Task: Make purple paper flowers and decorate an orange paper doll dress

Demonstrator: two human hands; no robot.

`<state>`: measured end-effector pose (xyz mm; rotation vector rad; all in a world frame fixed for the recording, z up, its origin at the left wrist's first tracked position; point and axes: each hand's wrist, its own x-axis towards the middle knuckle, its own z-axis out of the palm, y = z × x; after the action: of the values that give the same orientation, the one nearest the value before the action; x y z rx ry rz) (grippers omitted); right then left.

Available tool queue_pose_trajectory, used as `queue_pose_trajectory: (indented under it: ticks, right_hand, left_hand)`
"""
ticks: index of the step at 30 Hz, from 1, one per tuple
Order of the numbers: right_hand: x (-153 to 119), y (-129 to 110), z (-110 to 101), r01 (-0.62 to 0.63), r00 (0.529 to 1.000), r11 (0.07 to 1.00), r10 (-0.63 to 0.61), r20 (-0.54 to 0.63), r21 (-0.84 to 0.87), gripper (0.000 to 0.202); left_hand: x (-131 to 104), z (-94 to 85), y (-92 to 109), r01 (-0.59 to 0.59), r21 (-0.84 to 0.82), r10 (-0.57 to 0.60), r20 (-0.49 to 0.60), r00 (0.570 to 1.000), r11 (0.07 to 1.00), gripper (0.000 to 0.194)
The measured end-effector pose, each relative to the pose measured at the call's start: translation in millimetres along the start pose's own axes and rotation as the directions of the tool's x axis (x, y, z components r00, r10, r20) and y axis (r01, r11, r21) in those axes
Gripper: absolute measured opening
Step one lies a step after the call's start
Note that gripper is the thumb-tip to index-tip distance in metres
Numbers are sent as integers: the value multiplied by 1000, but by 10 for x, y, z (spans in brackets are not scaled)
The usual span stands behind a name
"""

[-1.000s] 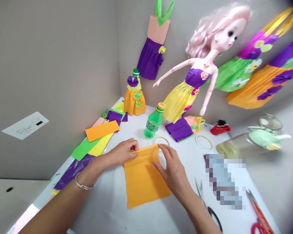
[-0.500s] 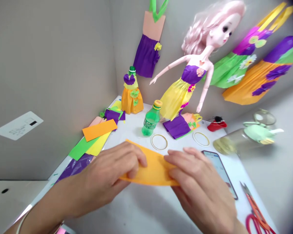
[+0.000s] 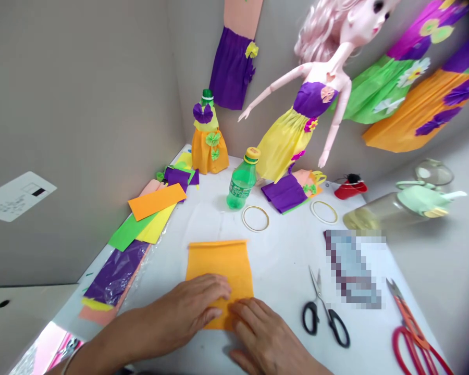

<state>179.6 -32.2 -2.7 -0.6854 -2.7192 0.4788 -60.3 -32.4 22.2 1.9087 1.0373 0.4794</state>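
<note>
An orange sheet (image 3: 219,260), thin like fabric or crepe paper, lies on the white table in front of me, its far edge folded over in a narrow strip. My left hand (image 3: 197,302) rests on the sheet's near left part, fingers laid over it and thumb apart. Against the near right part, my right hand (image 3: 260,333) touches the sheet with its fingertips, thumb held away. Both palms face down, and they cover part of the near edge. Black-handled scissors (image 3: 319,307) lie partly open to the right of my right hand.
Coloured sheets (image 3: 156,203) and a purple plastic-wrapped pack (image 3: 115,273) lie left. Behind are a green bottle (image 3: 243,179), a dressed bottle (image 3: 210,148), a doll (image 3: 312,104) and a bangle (image 3: 255,219). Right: a blurred-out phone (image 3: 349,263), red-handled scissors (image 3: 412,328), a jug (image 3: 379,211).
The orange sheet, held up between both hands before, now lies flat on the table. Both hands have come down and nearer to me. The black-handled scissors have come into sight.
</note>
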Motion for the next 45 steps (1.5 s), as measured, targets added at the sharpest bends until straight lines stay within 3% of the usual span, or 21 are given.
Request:
queue_pose_trajectory:
  ticks: [3,5,8,11,14,16,20,23,26,30,32,35,40,45]
  right_hand:
    - [-55,-7,59,-19,999,1000,19,38,-24,30]
    - [-103,7,83,47,998,994,-41,54,-100,42]
    - [-200,39,119,172,984,961,-161,70,-216,54]
    - [-298,42,137,231,973,942,-228,40,-242,44]
    - [-315,12,67,222,968,958,-239,-76,-183,27]
    - [-240,13,-36,192,970,971,-210,-125,-140,27]
    - [110,160,-155,96,989,993,-103,-108,-66,28]
    - [405,314,-1,127,987,992,-129,-100,-24,25]
    - [550,329,218,201,980,980,-201,-10,-11,27]
    - [400,128,326,243,951,968,-250,182,62,49]
    - [252,28,346,307,923,950,-313,223,62,51]
    - [81,-47,424,397,902,918,-391,182,5,43]
    - [28,-38,541,413,908,905,-402,118,-102,38]
    - [48,-56,541,428,902,894,-416,112,-132,37]
  left_hand:
    - [166,180,-286,-86,226,75,55,996,970,49]
    - [292,230,-483,-85,389,92,2,996,917,56]
    - [470,178,-703,-63,543,74,2,997,837,69]
    - [605,61,-792,-23,617,55,-33,998,787,65]
    - [692,-11,-805,4,641,42,-57,998,767,64]
    - [722,-22,-802,9,646,37,-59,998,763,65]
    - [735,-25,-791,-3,647,55,-60,997,762,66]
    - [738,-63,-778,-11,647,53,-45,998,763,60]
    - [759,-116,-785,-13,645,37,-23,999,764,55]
    - [785,-153,-840,-29,640,55,-20,998,768,58]
    - [791,-157,-865,-30,640,59,-23,998,768,59]
    - [798,-159,-845,-21,645,55,-33,998,764,58]
    - [759,-71,-611,32,669,76,-132,988,743,59]
    - [652,133,-466,-118,575,121,34,992,810,63]
